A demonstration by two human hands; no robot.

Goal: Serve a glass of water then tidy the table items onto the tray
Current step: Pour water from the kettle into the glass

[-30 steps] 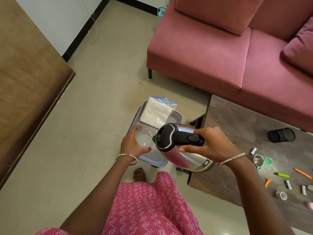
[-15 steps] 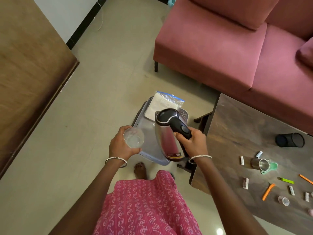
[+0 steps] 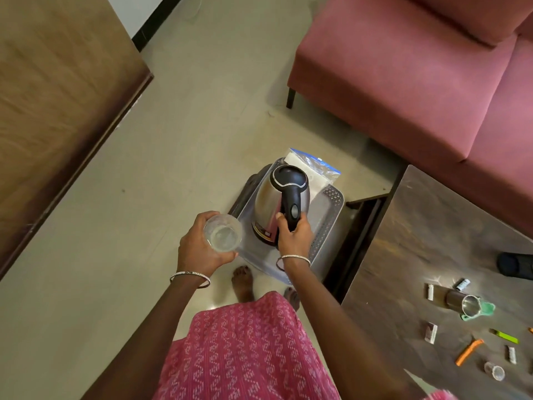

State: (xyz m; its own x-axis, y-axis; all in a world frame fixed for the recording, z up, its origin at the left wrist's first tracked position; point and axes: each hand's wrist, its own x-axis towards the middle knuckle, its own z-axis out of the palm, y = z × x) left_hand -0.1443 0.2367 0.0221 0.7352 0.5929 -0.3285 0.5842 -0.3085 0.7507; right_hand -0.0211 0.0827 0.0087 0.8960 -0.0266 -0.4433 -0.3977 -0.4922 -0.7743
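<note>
Kettle (image 3: 277, 203) upright over grey tray (image 3: 328, 215), contact unclear, black handle wrapped in curled fingers of right hand (image 3: 294, 230). Just left of that grip, glass (image 3: 222, 233) of water clasped in left hand (image 3: 199, 249) at tray's left edge, bare floor (image 3: 144, 226) beyond. Right of grip, dark table (image 3: 432, 226) edge near tray rim.

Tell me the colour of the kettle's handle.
Black handle, seen best in the head view.
</note>
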